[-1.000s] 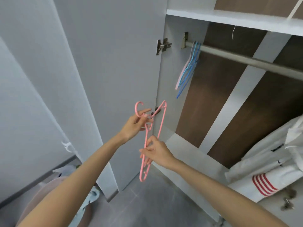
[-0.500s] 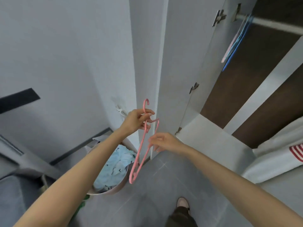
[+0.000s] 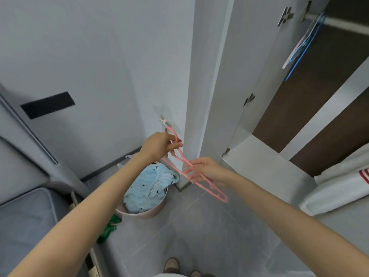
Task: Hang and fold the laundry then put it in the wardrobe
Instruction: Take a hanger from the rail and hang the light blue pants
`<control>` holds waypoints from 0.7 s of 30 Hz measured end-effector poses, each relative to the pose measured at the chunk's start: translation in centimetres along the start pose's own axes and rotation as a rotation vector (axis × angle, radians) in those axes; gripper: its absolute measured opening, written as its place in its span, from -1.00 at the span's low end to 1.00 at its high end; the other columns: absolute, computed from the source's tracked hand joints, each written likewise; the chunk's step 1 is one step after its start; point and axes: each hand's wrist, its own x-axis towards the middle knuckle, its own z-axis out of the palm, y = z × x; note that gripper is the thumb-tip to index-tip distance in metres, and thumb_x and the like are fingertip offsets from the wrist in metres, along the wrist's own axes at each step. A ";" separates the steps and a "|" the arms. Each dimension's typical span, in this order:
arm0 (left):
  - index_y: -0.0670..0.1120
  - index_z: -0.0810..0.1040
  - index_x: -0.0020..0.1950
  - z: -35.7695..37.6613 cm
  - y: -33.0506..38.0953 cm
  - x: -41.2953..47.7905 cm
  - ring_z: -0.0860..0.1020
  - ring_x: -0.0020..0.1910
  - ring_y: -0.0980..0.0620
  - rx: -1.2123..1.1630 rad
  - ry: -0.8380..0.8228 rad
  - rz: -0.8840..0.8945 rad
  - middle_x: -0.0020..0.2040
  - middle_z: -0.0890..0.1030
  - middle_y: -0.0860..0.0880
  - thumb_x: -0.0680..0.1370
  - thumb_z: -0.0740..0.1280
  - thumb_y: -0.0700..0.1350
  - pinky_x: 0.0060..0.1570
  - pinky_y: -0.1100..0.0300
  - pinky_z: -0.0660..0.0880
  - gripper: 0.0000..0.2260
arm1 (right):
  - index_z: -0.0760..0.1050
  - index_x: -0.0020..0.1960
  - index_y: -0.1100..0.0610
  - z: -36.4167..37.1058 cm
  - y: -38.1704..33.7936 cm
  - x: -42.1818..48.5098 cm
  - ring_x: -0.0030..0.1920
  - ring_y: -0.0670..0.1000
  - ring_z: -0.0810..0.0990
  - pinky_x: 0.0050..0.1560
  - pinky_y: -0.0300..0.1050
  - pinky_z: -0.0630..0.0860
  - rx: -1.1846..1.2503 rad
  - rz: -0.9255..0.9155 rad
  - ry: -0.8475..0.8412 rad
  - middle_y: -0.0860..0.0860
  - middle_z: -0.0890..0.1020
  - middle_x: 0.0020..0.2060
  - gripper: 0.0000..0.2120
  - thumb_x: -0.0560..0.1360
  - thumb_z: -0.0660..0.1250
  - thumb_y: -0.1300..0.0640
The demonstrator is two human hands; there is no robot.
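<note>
Head view, hanger-prep step: no garment on yet. Pinching pink hanger just below hook with left grip, fingers curled at neck; holding lower frame in right grip, fingers closed loosely round bar. Held slanting above floor, just beside wardrobe door, near basket of pale blue laundry. Next, probably: free one grip, lift garment from basket, feed hanger shoulders through neckline without snagging.
</note>
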 end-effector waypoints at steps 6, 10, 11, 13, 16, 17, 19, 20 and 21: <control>0.11 0.60 0.18 1.5 -2.1 -3.1 0.42 -0.16 0.02 0.092 0.050 -0.006 -0.25 0.40 0.06 0.49 0.13 0.34 -0.15 0.14 0.31 -0.53 | 0.52 0.19 0.21 -1.6 0.1 -1.8 -0.45 -0.10 0.32 -0.46 -0.40 0.30 -0.279 -0.053 0.084 -0.03 0.59 -0.20 -0.74 0.60 0.13 0.29; 0.21 0.55 0.20 2.4 -2.2 -5.6 0.38 0.09 0.02 0.119 0.066 -0.026 0.05 0.50 0.05 0.58 0.18 0.12 0.13 0.05 0.20 -0.75 | 0.52 0.21 0.20 -3.0 0.9 -2.9 -0.42 -0.11 0.31 -0.36 -0.35 0.29 -0.290 -0.053 0.034 -0.05 0.59 -0.19 -0.75 0.62 0.14 0.24; 0.19 0.55 0.21 2.6 -2.2 -6.0 0.43 0.12 0.05 0.105 0.047 -0.019 0.08 0.55 0.09 0.59 0.19 0.11 0.17 0.03 0.16 -0.75 | 0.52 0.21 0.19 -3.3 1.1 -3.1 -0.42 -0.11 0.31 -0.34 -0.32 0.28 -0.292 -0.051 0.024 -0.06 0.60 -0.19 -0.75 0.62 0.14 0.24; 0.16 0.55 0.23 2.9 -1.8 -6.8 0.47 0.08 0.10 0.069 0.015 -0.020 0.03 0.61 0.13 0.58 0.23 0.09 0.17 0.05 0.15 -0.75 | 0.52 0.21 0.19 -3.7 1.6 -3.7 -0.40 -0.11 0.32 -0.31 -0.29 0.27 -0.280 -0.050 0.005 -0.07 0.60 -0.18 -0.75 0.61 0.14 0.25; 0.05 0.60 0.19 3.5 -1.0 -7.4 0.46 -0.23 0.13 -0.043 0.055 0.009 -0.19 0.58 0.05 0.57 0.29 -0.05 -0.10 0.19 0.33 -0.78 | 0.50 0.23 0.16 -3.9 2.5 -4.5 -0.40 -0.12 0.34 -0.31 -0.29 0.30 -0.254 -0.065 -0.005 -0.04 0.61 -0.13 -0.74 0.61 0.14 0.27; 0.01 0.61 0.20 3.8 -0.8 -7.7 0.45 -0.27 0.15 -0.077 0.043 0.014 -0.19 0.58 0.01 0.57 0.29 -0.11 -0.17 0.23 0.38 -0.77 | 0.49 0.24 0.15 -3.8 2.7 -4.6 -0.41 -0.12 0.35 -0.32 -0.29 0.33 -0.246 -0.073 0.000 -0.02 0.61 -0.10 -0.74 0.60 0.15 0.27; 0.01 0.57 0.25 4.4 -0.7 -8.0 0.49 -0.28 0.15 -0.084 -0.010 0.021 -0.09 0.61 -0.05 0.59 0.24 -0.16 -0.16 0.21 0.47 -0.74 | 0.43 0.26 0.12 -3.3 3.2 -4.6 -0.38 -0.10 0.39 -0.30 -0.26 0.37 -0.262 -0.085 0.022 -0.01 0.61 -0.05 -0.75 0.60 0.17 0.22; 0.04 0.56 0.26 4.7 -0.7 -8.1 0.50 -0.28 0.13 -0.072 -0.038 0.021 -0.04 0.62 -0.05 0.60 0.22 -0.16 -0.13 0.17 0.50 -0.73 | 0.41 0.27 0.11 -2.9 3.4 -4.4 -0.36 -0.09 0.42 -0.29 -0.25 0.38 -0.293 -0.090 0.036 -0.03 0.60 -0.04 -0.75 0.60 0.18 0.19; 0.06 0.56 0.26 4.9 -0.8 -8.2 0.51 -0.28 0.10 -0.064 -0.060 0.021 -0.02 0.62 -0.04 0.61 0.22 -0.15 -0.12 0.14 0.52 -0.73 | 0.40 0.27 0.12 -2.5 3.4 -4.1 -0.34 -0.08 0.44 -0.28 -0.24 0.38 -0.322 -0.097 0.055 -0.04 0.59 -0.03 -0.75 0.60 0.17 0.16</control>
